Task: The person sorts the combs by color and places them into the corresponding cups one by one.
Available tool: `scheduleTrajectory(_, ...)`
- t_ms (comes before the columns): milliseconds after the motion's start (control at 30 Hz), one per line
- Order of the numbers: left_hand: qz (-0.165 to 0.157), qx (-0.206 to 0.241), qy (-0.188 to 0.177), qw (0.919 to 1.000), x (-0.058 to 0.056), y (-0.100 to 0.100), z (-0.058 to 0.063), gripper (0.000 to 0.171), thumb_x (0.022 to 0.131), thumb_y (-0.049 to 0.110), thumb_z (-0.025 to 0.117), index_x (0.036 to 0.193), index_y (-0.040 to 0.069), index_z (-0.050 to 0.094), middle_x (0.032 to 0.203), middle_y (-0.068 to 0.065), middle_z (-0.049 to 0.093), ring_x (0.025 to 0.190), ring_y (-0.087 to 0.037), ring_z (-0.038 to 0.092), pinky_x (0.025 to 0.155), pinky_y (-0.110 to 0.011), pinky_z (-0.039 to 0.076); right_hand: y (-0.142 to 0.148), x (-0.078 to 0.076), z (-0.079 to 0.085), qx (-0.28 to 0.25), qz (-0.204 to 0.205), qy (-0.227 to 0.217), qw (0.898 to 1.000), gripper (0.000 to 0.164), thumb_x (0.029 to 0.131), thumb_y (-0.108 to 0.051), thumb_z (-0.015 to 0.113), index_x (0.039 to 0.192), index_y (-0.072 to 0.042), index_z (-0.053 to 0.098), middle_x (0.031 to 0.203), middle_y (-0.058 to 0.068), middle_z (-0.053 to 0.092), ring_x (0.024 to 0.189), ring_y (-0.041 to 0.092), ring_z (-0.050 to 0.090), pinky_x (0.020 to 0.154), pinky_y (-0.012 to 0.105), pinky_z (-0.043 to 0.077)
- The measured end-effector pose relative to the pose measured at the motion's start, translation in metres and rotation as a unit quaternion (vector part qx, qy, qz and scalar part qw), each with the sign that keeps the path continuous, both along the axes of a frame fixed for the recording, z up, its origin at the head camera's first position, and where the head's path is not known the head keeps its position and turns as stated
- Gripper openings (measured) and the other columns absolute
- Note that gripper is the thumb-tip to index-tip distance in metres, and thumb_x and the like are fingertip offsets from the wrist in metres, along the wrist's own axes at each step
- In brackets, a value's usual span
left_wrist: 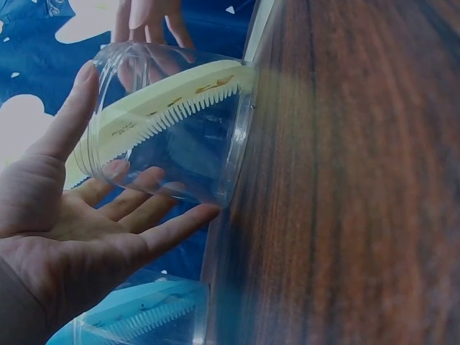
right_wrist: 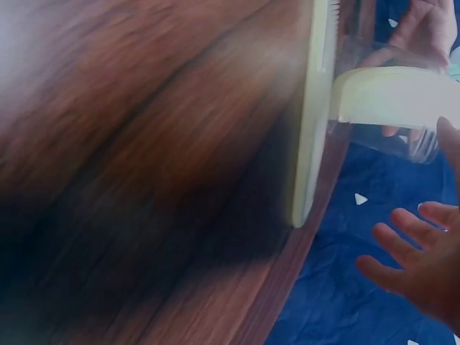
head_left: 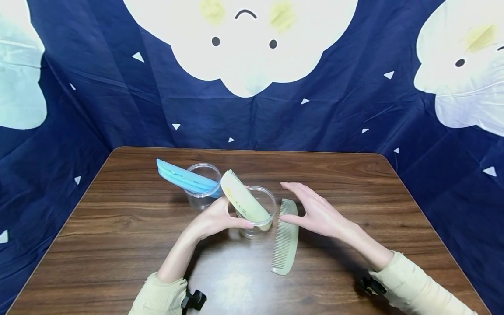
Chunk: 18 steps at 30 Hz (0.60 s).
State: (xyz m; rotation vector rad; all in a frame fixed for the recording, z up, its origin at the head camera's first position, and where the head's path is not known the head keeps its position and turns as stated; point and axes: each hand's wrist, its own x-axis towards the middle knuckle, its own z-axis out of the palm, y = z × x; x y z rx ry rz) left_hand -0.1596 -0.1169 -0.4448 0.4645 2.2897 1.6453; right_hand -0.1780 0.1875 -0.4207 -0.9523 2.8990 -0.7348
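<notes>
A clear plastic cup (head_left: 263, 195) stands on the table with my left hand (head_left: 217, 218) round its left side, thumb near the rim and fingers behind. Inside it leans a pale yellow comb (head_left: 243, 200) with a printed pattern, its upper end sticking out to the left. In the left wrist view, the thumb and fingers lie on either side of the cup (left_wrist: 188, 147). To the right of the cup lies a pale green comb (head_left: 288, 245), teeth facing left. My right hand (head_left: 318, 213) hovers over that comb's upper part, fingers spread and holding nothing.
Behind my left hand stands a second clear cup (head_left: 202, 166) with a blue comb (head_left: 183, 175) leaning out to the left. A dark blue cloth with cloud prints (head_left: 252, 118) hangs behind the wooden table (head_left: 346, 175). Wrist cameras sit at both sleeves.
</notes>
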Motion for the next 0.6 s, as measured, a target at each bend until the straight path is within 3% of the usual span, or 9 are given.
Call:
scheduleTrajectory(367,-0.003,-0.004,-0.001,1.0,-0.001,-0.001,-0.001,0.09,0.076,0.024,0.093,0.153,0.016,0.045,0.148,-0.001,0.057,0.144,-0.021,0.046,0.122,-0.048,0.033,0.01,0.0,-0.012,0.046,0.081,0.023,0.995,0.08,0.084,-0.049,0.082,0.15,-0.018,0.05,0.153,0.0,0.052,0.141,0.022,0.05,0.113,0.058,0.044)
scheduleTrajectory(600,-0.002,-0.003,0.001,1.0,-0.001,-0.001,-0.001,0.09,0.076,0.023,0.093,0.152,0.015,0.046,0.147,-0.001,0.058,0.143,-0.021,0.047,0.122,-0.048,0.033,0.009,0.002,-0.015,0.075,0.126,0.041,0.988,0.08,0.083,-0.05,0.083,0.149,-0.017,0.053,0.152,0.002,0.054,0.141,0.023,0.051,0.113,0.053,0.045)
